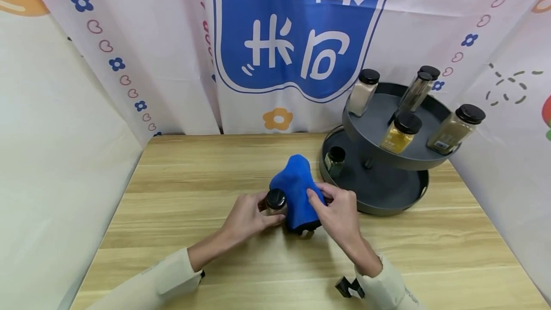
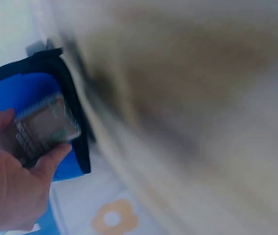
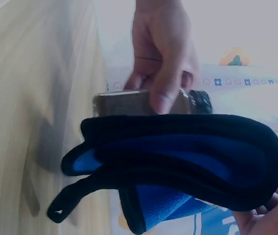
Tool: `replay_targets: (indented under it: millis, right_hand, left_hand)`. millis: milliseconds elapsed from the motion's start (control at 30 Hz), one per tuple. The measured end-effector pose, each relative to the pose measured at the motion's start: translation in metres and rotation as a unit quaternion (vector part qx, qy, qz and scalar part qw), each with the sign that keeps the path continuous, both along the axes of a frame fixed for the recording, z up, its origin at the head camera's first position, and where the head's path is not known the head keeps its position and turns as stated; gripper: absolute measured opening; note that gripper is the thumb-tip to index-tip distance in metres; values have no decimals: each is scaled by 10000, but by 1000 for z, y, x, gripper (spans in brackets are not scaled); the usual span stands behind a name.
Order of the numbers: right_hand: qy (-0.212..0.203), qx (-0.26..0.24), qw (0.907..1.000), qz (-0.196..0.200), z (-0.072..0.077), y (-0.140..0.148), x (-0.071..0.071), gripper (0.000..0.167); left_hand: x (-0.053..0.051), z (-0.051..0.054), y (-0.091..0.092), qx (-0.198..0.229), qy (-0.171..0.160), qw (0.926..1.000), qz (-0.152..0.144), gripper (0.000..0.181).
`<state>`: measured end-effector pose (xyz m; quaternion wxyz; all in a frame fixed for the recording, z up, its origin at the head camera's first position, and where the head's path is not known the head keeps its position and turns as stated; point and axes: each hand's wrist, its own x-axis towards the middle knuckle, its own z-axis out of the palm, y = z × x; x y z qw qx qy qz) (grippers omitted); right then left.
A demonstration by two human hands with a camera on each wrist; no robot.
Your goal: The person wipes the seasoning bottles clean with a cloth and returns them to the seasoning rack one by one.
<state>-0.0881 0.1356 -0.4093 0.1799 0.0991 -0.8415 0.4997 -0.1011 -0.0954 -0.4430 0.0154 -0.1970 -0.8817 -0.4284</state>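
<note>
My left hand (image 1: 250, 215) pinches a small black-capped spice jar (image 1: 275, 201) between thumb and fingers, held upright against the left side of a blue cloth (image 1: 297, 195). In the left wrist view the clear jar (image 2: 43, 128) shows brownish contents and lies across the cloth (image 2: 26, 93). My right hand (image 1: 340, 209) grips the cloth's right edge, thumb on top. Seen from the right wrist, the cloth (image 3: 178, 142) is folded, with black trim and a hanging loop, and the jar (image 3: 124, 104) is just behind it in the left hand (image 3: 166, 54).
A dark two-tier round rack (image 1: 389, 193) stands at the right on the wooden table (image 1: 185, 181). Several black-capped jars, one with yellow contents (image 1: 397, 138), are on its upper tier, and a smaller jar (image 1: 335, 160) is on the lower. A printed curtain (image 1: 181, 85) hangs behind.
</note>
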Motion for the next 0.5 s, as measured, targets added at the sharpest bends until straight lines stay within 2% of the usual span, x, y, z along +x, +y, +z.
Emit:
replay_targets:
  millis: [167,300,500]
  right_hand:
    - [268,-313,9991,122,3,-6,5,16]
    - [302,-224,9990,240,0,-13,8,20]
    - [-443,114,9980,436,-10,-20,7,15]
  left_hand:
    - [1,16,1,-174,-121,9997,-146,38]
    - [2,25,1,-303,-232,9991,-191,42]
    - [2,34,1,-283,-25,9991,-315,37]
